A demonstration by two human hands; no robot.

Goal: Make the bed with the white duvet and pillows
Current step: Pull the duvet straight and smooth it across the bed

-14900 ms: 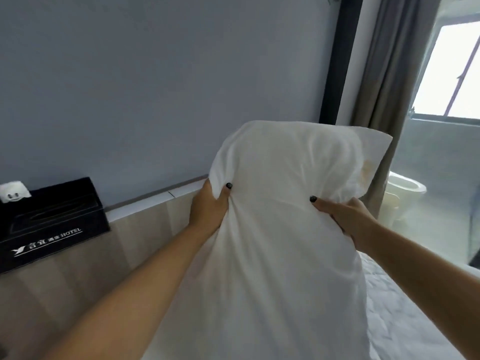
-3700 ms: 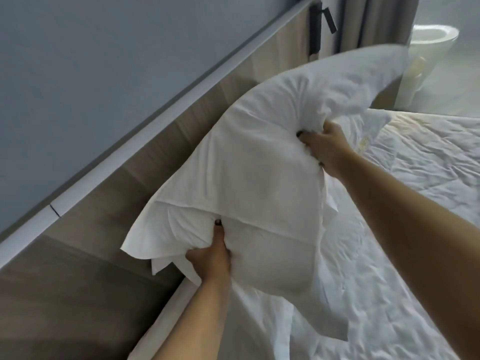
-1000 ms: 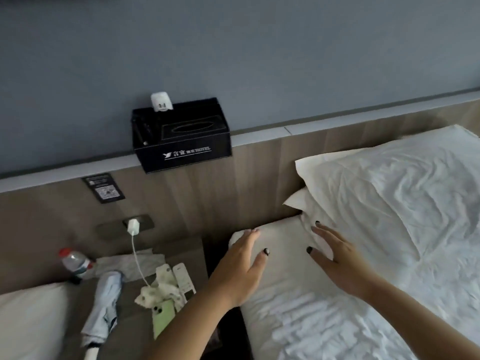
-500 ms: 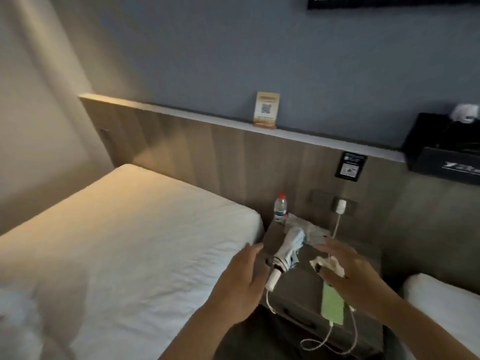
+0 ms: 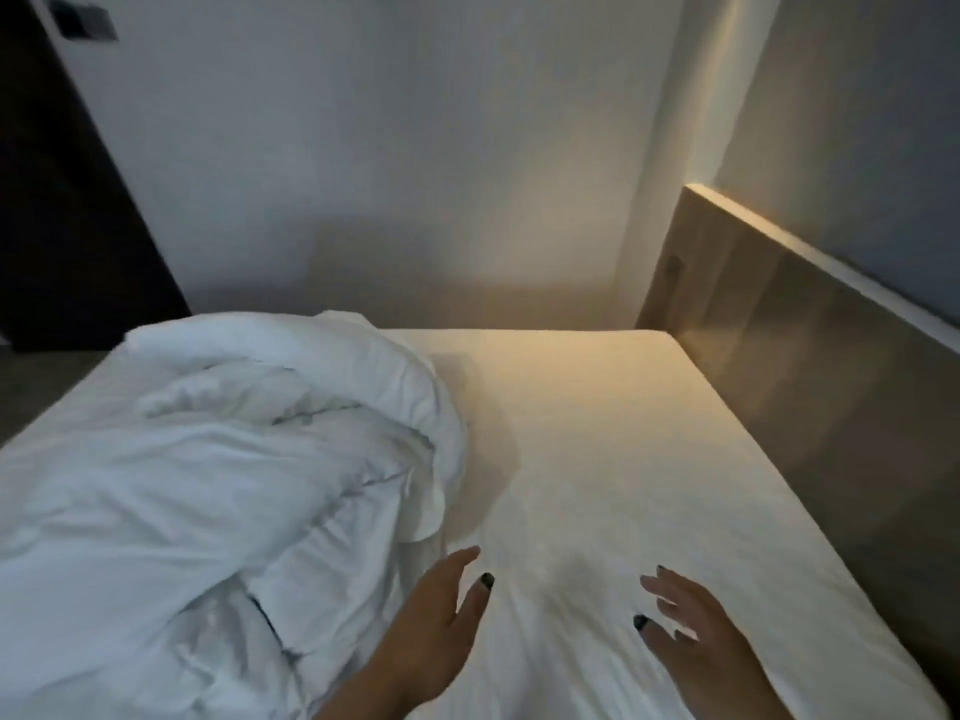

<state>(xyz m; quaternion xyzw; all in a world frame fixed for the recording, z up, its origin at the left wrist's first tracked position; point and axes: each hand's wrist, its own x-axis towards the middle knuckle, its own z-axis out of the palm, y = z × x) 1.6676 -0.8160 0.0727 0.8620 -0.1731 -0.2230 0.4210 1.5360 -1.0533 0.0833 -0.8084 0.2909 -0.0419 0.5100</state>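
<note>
No brand, label or writing can be read anywhere in this view.

The surface is one bed (image 5: 597, 459) covered by a smooth white fitted sheet, tinted warm yellow by light falling on its far side. One wooden headboard (image 5: 810, 366) with a pale top edge runs along the bed's right side, beyond the right hand (image 5: 691, 636). A plain pale wall (image 5: 389, 148) stands past the far edge of the bed, ahead of both hands, and a dark door or panel (image 5: 57, 210) fills the far left corner, well away from the left hand (image 5: 441, 626). A strip of grey floor shows at the far left, beside the bed.

One white duvet (image 5: 208, 485) lies bunched in a rumpled heap on the left half of the bed. Its nearest folds sit just beside the left hand, to that hand's left and ahead of it; whether the hand touches the cloth cannot be told. No pillow shows in this view.

Two hands reach out over the bare sheet, near the bottom edge of the view. The left hand is spread with fingers straight and thumb apart, gripping nothing. The right hand is likewise spread, fingers loosely extended, holding nothing. The nails are dark. The two hands are apart, with bare sheet between them.
</note>
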